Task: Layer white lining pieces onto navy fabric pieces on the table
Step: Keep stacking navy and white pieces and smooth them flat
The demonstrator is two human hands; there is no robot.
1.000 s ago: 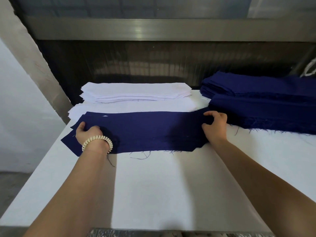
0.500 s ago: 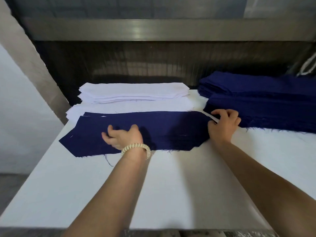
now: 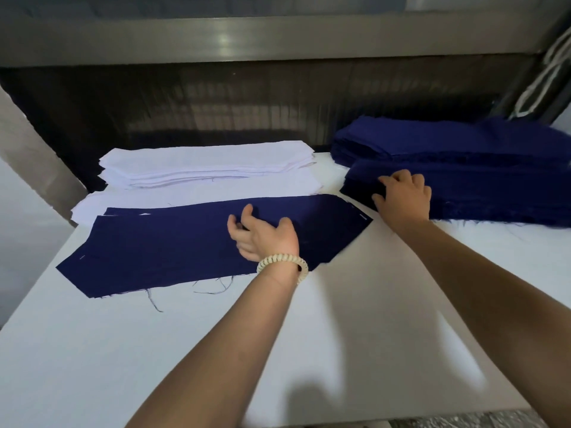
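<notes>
Tabletop (image 3: pixel 185 350), white, fills the foreground under both forearms. A navy piece (image 3: pixel 160 242) lies flat across its left half, with loose threads (image 3: pixel 213 287) trailing from the near edge. The left hand (image 3: pixel 262 234), with a bracelet (image 3: pixel 282 264) at the wrist, is over the right part of this piece, its fingers loosely curled and grasping nothing. Farther right, the right hand (image 3: pixel 404 199) rests on the near-left corner of the navy stack (image 3: pixel 494 180), just beyond the piece's pointed right end. Its fingers are bent on top and its thumb is at the edge. I cannot tell whether it pinches a layer. Beyond the piece's far edge, at the back left, sits the lining stack (image 3: pixel 200 162), apart from both hands.
</notes>
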